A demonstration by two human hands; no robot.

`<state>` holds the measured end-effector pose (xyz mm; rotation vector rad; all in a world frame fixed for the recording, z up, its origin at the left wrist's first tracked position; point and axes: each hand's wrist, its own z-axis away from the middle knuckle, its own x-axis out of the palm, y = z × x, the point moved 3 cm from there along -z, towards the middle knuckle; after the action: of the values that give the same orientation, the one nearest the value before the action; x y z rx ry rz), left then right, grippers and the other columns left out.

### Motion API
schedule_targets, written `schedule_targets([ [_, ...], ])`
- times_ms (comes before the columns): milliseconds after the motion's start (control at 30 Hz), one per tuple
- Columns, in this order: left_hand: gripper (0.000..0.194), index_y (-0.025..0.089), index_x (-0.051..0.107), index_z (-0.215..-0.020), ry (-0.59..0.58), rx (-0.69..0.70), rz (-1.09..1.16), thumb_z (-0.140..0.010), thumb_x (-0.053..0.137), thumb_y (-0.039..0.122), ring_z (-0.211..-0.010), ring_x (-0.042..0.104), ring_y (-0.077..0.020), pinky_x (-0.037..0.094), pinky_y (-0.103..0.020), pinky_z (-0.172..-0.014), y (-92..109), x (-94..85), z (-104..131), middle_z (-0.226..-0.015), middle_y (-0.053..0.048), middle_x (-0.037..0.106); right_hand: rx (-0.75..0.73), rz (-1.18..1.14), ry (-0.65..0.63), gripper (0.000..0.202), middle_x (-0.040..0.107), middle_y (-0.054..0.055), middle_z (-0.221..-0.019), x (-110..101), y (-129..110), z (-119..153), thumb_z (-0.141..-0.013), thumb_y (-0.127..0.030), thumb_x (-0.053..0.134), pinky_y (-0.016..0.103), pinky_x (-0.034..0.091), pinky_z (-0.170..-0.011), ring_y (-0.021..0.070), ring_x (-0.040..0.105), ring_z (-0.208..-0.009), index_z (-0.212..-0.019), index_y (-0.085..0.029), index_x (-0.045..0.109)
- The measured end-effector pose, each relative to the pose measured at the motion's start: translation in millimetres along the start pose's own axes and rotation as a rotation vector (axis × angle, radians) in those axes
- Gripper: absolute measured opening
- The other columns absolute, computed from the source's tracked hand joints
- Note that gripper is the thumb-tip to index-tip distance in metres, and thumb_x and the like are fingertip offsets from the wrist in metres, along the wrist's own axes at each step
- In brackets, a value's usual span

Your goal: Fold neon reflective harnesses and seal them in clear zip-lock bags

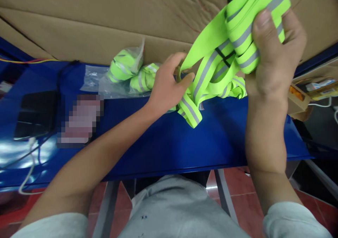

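My right hand point(277, 48) is raised at the upper right and grips a folded stack of neon-yellow reflective strap point(244, 33) with grey stripes, the thumb pressed on its front. From that stack, loops of the same strap hang down to the blue table. My left hand point(169, 85) is lower and nearer the middle, its thumb and fingers curled round a hanging length of the strap. A dark clip or slider point(224, 56) shows among the loops. Beside my left hand lie clear plastic bags with more neon strap, one bundle point(123, 67) standing out at the left.
On the blue table point(169, 143) at the left lie a black device point(35, 114) with a white cable and a blurred-out phone-like object point(81, 120). Brown cardboard point(105, 16) rises behind the table. An open small carton point(298, 99) is at the right.
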<state>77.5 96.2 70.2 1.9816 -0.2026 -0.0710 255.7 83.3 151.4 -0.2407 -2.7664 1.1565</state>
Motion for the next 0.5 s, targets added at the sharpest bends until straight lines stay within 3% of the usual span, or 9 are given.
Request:
schedule_targets([
  [67,0.025,0.028,0.074,-0.109,0.04,-0.029,-0.047,-0.086,0.08,0.022,-0.115,0.062,-0.0215,0.049,-0.034,-0.1,-11,-6.6,-4,-0.115,-0.001,0.071,-0.058,-0.011,-0.005,0.01,0.079,0.005,-0.105,-12,-1,-8,-0.091,-0.024,0.078,0.04,0.063,-0.093,0.0271,0.076,-0.101,-0.099,-0.02,0.082],
  [167,0.023,0.027,0.074,-0.102,0.07,-0.065,-0.034,-0.082,0.084,0.025,-0.102,0.064,-0.0195,0.052,-0.032,-0.091,-18,-10.3,-7,-0.104,-0.001,0.073,-0.141,0.11,-0.057,0.017,0.077,0.001,-0.106,-33,-1,-22,-0.092,-0.036,0.082,0.033,0.062,-0.098,0.026,0.074,-0.118,-0.103,-0.023,0.081],
  [267,0.013,0.026,0.077,-0.09,-0.003,-0.095,0.04,-0.083,0.086,0.032,-0.083,0.064,-0.017,0.055,-0.03,-0.079,-11,-8.0,-7,-0.089,0.0,0.073,-0.221,0.181,-0.039,0.017,0.074,0.001,-0.097,-48,2,-32,-0.092,-0.04,0.082,0.029,0.061,-0.093,0.0287,0.07,-0.129,-0.098,-0.024,0.077],
  [367,0.012,0.022,0.08,-0.092,-0.139,-0.159,0.199,-0.088,0.081,0.033,-0.077,0.065,-0.014,0.056,-0.029,-0.075,4,-6.3,-8,-0.089,-0.002,0.074,-0.328,0.221,0.123,0.012,0.071,0.001,-0.082,-50,7,-33,-0.09,-0.028,0.084,0.029,0.06,-0.089,0.0288,0.073,-0.121,-0.09,-0.025,0.072],
  [433,0.013,0.017,0.08,-0.091,-0.225,-0.201,0.299,-0.092,0.078,0.03,-0.075,0.065,-0.0126,0.056,-0.028,-0.074,13,-6.8,-8,-0.088,-0.003,0.073,-0.374,0.272,0.23,0.012,0.07,0.0,-0.079,-47,9,-30,-0.088,-0.018,0.082,0.029,0.059,-0.086,0.025,0.075,-0.107,-0.088,-0.025,0.072],
  [500,0.01,0.018,0.079,-0.096,-0.288,-0.21,0.345,-0.09,0.08,0.026,-0.077,0.067,-0.0134,0.056,-0.027,-0.074,17,-7.1,-7,-0.089,-0.003,0.074,-0.357,0.264,0.256,0.014,0.07,0.0,-0.08,-41,11,-25,-0.087,-0.012,0.081,0.029,0.057,-0.082,0.0198,0.072,-0.089,-0.088,-0.023,0.072],
])
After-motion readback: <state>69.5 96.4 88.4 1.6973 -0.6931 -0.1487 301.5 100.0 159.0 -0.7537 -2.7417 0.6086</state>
